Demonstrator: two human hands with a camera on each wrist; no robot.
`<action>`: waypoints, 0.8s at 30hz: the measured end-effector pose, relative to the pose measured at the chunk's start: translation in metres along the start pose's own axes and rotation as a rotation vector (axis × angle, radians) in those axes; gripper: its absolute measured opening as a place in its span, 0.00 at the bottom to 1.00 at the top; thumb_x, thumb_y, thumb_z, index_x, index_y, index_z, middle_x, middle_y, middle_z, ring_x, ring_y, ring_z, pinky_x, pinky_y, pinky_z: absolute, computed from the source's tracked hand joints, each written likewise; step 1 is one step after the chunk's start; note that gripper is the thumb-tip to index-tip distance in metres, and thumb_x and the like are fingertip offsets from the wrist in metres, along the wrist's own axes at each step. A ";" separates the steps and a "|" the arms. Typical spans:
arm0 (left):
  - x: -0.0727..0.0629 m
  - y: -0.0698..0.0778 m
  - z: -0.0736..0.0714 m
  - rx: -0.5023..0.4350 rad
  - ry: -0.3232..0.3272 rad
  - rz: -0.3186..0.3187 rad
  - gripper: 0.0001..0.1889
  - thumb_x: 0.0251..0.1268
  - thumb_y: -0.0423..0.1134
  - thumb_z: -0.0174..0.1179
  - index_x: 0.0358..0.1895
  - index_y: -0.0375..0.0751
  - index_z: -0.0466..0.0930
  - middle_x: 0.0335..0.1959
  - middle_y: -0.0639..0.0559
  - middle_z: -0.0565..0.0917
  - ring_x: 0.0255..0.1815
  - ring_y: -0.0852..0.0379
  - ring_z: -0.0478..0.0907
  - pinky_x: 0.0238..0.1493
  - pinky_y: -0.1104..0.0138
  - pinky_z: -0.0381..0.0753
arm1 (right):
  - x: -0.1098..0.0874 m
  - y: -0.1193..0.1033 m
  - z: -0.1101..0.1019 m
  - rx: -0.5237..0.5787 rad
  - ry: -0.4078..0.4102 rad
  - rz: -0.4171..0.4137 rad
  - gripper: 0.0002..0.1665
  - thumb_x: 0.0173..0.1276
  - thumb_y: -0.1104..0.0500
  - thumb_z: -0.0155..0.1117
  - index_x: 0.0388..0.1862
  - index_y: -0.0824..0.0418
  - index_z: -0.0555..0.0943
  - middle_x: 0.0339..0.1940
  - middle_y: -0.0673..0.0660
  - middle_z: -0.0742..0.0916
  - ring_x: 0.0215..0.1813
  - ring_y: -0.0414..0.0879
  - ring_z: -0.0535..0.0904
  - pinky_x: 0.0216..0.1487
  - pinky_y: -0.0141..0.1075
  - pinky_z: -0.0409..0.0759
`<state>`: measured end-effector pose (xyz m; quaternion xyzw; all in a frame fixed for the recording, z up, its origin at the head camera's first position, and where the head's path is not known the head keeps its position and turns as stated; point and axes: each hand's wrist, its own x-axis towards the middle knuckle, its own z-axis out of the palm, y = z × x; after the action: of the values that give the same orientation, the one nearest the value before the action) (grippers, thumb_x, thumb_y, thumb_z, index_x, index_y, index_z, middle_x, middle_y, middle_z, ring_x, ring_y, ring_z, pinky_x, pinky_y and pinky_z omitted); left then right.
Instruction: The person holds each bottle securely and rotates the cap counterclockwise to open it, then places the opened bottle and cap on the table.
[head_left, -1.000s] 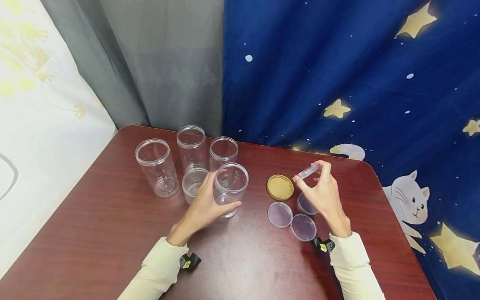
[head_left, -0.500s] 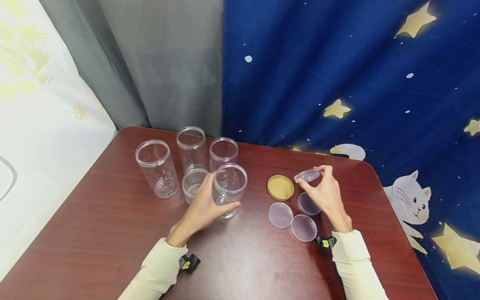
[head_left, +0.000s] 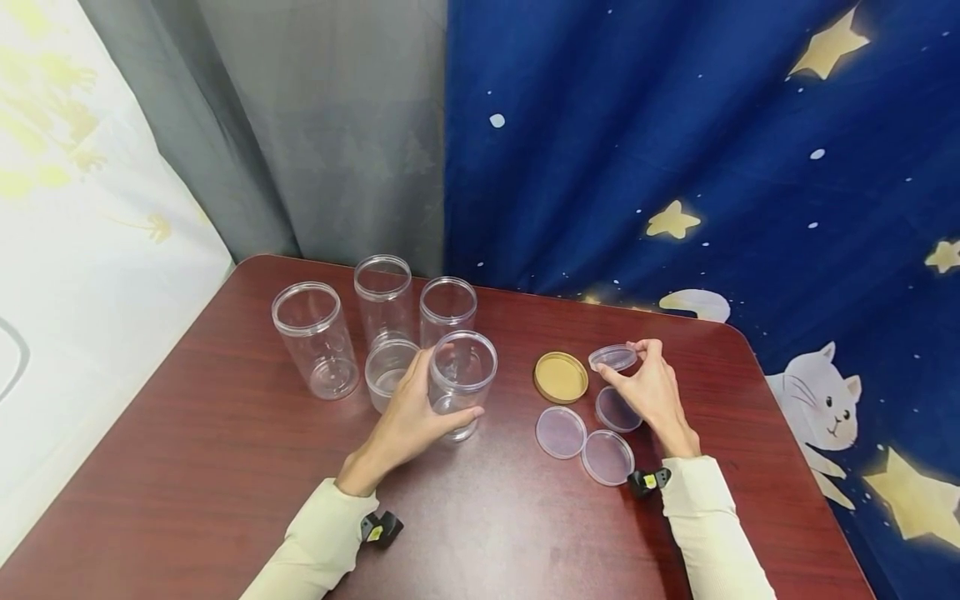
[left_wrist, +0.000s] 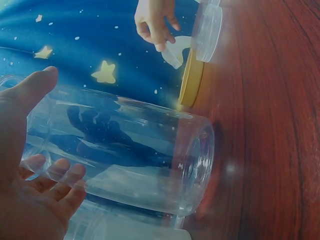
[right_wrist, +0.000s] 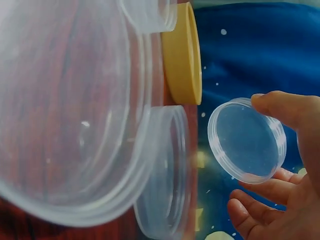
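Observation:
My left hand grips a tall clear plastic jar, thumb on the near side and fingers behind it. The left wrist view shows the jar's base close to the table, its far end held by the hand. To the right, my right hand pinches a clear round lid by its edge, above the table. In the right wrist view, thumb and fingers hold opposite edges of this lid. A gold lid lies just left of it.
Three clear lids lie nearby: one left, one in front, one by the right hand. Tall clear jars stand behind and left of the held jar, with a short jar among them. Curtains hang behind the table.
My right hand has tilted the lid from nearly edge-on to flatter, lowering it slightly. The left hand keeps its grip on the jar in about the same place.

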<state>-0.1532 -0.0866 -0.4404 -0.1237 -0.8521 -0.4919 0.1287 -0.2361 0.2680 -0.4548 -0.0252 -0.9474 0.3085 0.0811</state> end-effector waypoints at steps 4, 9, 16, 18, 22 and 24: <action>0.000 -0.001 0.000 0.002 -0.001 0.000 0.50 0.42 0.48 0.81 0.71 0.41 0.63 0.61 0.47 0.75 0.61 0.51 0.73 0.65 0.52 0.72 | 0.002 0.004 0.002 0.001 -0.017 0.024 0.42 0.57 0.43 0.75 0.56 0.65 0.64 0.66 0.63 0.80 0.67 0.63 0.73 0.62 0.55 0.71; 0.000 -0.001 0.000 0.002 0.000 -0.002 0.50 0.41 0.48 0.81 0.70 0.41 0.63 0.60 0.46 0.76 0.61 0.50 0.74 0.65 0.52 0.72 | 0.004 0.008 0.004 0.001 -0.045 0.038 0.44 0.57 0.41 0.74 0.58 0.66 0.64 0.66 0.64 0.79 0.66 0.63 0.74 0.62 0.55 0.71; -0.001 -0.002 0.001 0.000 0.001 0.001 0.50 0.41 0.48 0.81 0.70 0.40 0.63 0.60 0.46 0.76 0.61 0.50 0.74 0.65 0.52 0.72 | 0.007 0.013 0.006 -0.010 -0.072 0.055 0.45 0.57 0.39 0.74 0.59 0.66 0.64 0.62 0.68 0.80 0.61 0.64 0.77 0.59 0.55 0.73; -0.001 -0.002 0.001 0.000 0.000 0.000 0.50 0.41 0.48 0.81 0.70 0.40 0.63 0.60 0.46 0.76 0.61 0.50 0.74 0.65 0.52 0.72 | 0.007 0.013 0.005 -0.017 -0.085 0.058 0.46 0.58 0.39 0.73 0.60 0.66 0.64 0.61 0.70 0.80 0.60 0.64 0.77 0.59 0.55 0.73; 0.000 -0.003 0.001 0.002 -0.001 0.000 0.50 0.41 0.48 0.81 0.70 0.41 0.63 0.59 0.47 0.76 0.61 0.51 0.74 0.65 0.52 0.72 | 0.009 0.014 0.004 -0.016 -0.116 0.055 0.46 0.59 0.39 0.73 0.61 0.67 0.63 0.61 0.72 0.80 0.59 0.64 0.77 0.58 0.56 0.73; 0.000 -0.003 0.001 0.006 -0.001 0.001 0.50 0.41 0.48 0.81 0.70 0.41 0.63 0.59 0.47 0.76 0.61 0.51 0.74 0.65 0.53 0.72 | 0.011 0.015 0.004 -0.023 -0.134 0.045 0.47 0.59 0.40 0.73 0.63 0.68 0.62 0.63 0.72 0.79 0.60 0.65 0.77 0.59 0.56 0.73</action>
<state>-0.1541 -0.0869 -0.4431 -0.1239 -0.8537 -0.4893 0.1286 -0.2474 0.2791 -0.4653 -0.0269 -0.9535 0.3002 0.0101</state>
